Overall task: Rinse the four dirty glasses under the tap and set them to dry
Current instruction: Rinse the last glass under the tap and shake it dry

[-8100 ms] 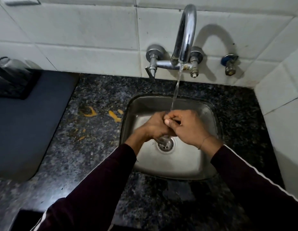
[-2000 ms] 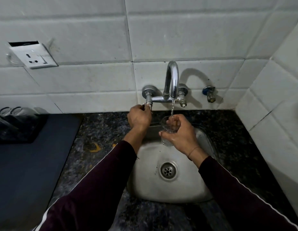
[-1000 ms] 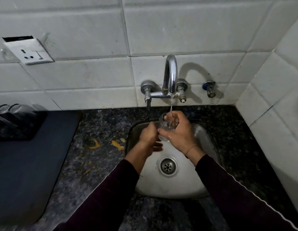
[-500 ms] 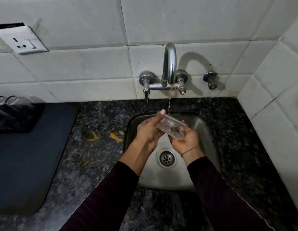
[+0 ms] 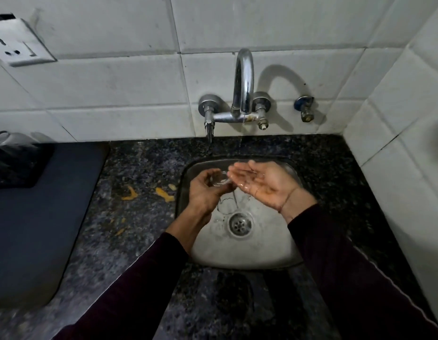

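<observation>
Your left hand (image 5: 203,192) grips a clear glass (image 5: 219,179) over the steel sink (image 5: 249,253), seemingly tipped; blur hides its angle. Your right hand (image 5: 264,184) lies palm-up, wet, just beside it. Tap (image 5: 242,87) above. More glasses (image 5: 7,138) far left.

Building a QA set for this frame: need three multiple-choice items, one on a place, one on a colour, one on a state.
1. Where is the glass?
A. on the mat
B. in the left hand over the sink
C. on the drain

2. What colour are the scraps on the counter?
A. orange
B. blue
C. white

3. How is the right hand?
A. closed in a fist
B. gripping the tap handle
C. open, palm up

Answers:
1 B: the left hand holds it above the sink.
2 A: they show orange on the dark counter.
3 C: its fingers lie straight and wet, holding nothing.
</observation>
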